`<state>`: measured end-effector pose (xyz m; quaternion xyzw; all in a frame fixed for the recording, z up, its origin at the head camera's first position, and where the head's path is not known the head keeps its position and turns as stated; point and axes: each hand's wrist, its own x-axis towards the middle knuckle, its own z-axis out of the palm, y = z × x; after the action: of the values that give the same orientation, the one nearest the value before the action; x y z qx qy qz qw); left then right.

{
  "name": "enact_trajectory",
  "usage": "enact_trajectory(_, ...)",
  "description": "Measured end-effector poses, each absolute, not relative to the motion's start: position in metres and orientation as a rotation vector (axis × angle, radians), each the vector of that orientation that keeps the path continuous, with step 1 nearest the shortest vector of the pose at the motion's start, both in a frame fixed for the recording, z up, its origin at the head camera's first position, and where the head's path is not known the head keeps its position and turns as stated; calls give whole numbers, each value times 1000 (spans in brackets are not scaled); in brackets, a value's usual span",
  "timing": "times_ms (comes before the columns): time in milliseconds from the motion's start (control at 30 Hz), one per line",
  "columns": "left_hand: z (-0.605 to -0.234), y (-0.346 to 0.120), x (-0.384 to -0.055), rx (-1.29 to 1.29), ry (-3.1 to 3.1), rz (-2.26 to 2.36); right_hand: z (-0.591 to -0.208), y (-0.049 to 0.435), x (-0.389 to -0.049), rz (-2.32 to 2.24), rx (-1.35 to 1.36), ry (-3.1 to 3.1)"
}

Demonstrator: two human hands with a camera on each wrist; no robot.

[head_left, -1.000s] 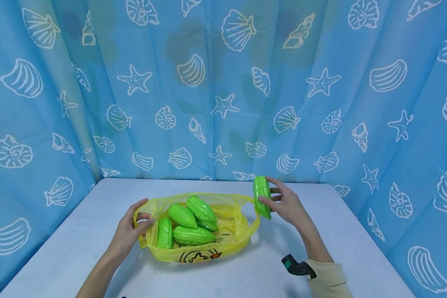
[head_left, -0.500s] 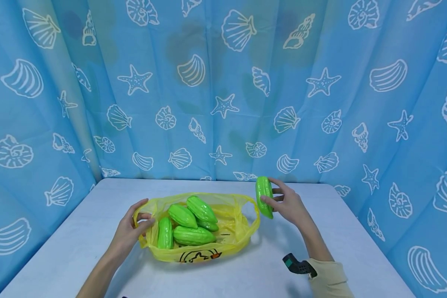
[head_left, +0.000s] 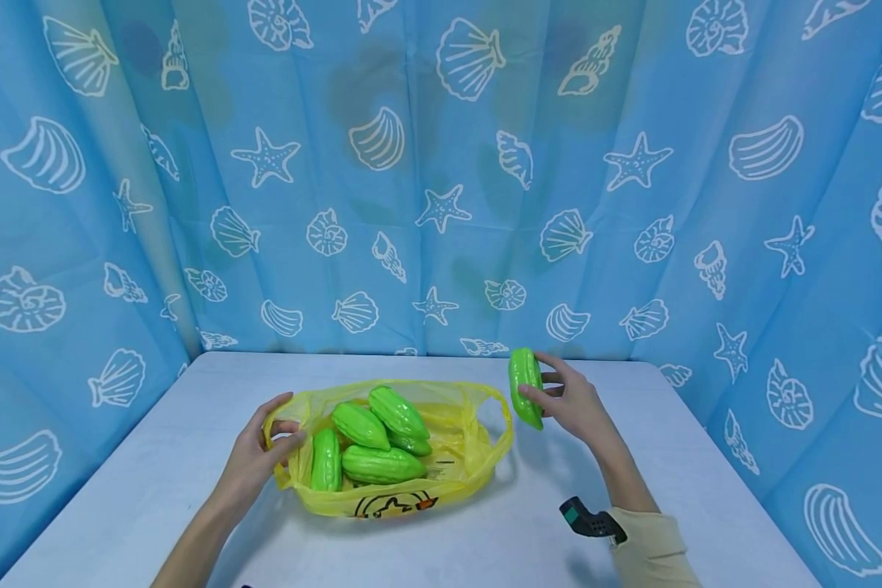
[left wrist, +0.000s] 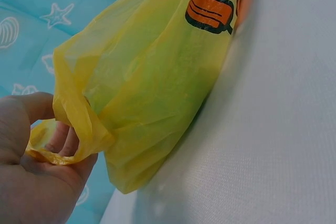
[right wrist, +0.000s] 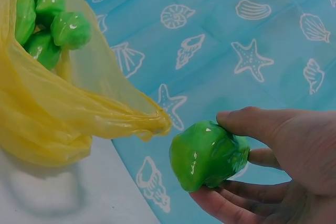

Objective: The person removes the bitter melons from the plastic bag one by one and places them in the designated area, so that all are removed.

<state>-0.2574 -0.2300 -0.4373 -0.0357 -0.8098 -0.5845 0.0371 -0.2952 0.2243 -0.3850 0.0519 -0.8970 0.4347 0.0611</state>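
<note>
A yellow plastic bag point(head_left: 470, 482) lies open-mouthed on the white table, with several glossy green, ribbed bitter melons point(head_left: 382, 465) inside. At its left end my left hand point(head_left: 253, 453) grips the bag's handle; in the left wrist view the handle loop point(left wrist: 79, 124) passes around the fingers. To the right of the bag, my right hand point(head_left: 569, 404) holds another bitter melon point(head_left: 525, 388) upright above the table, thumb on the near side and fingers behind. The right wrist view shows this melon point(right wrist: 202, 156) end-on, apart from the bag's right handle point(right wrist: 142, 121).
The white table point(head_left: 426, 555) extends around the bag on all sides. Behind and beside it hangs a blue curtain point(head_left: 441, 269) printed with shells and starfish. A black device point(head_left: 591, 523) is strapped at the right wrist, by the beige sleeve.
My right hand and the bitter melon in it have shifted slightly to the right, away from the bag's handle. The left hand and the bag have stayed in place.
</note>
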Motion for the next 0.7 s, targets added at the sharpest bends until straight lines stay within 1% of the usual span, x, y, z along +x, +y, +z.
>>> enact_trajectory(700, -438, -230, -257, -122, -2480, -1771, -398, 234, -304, 1315, 112, -2717)
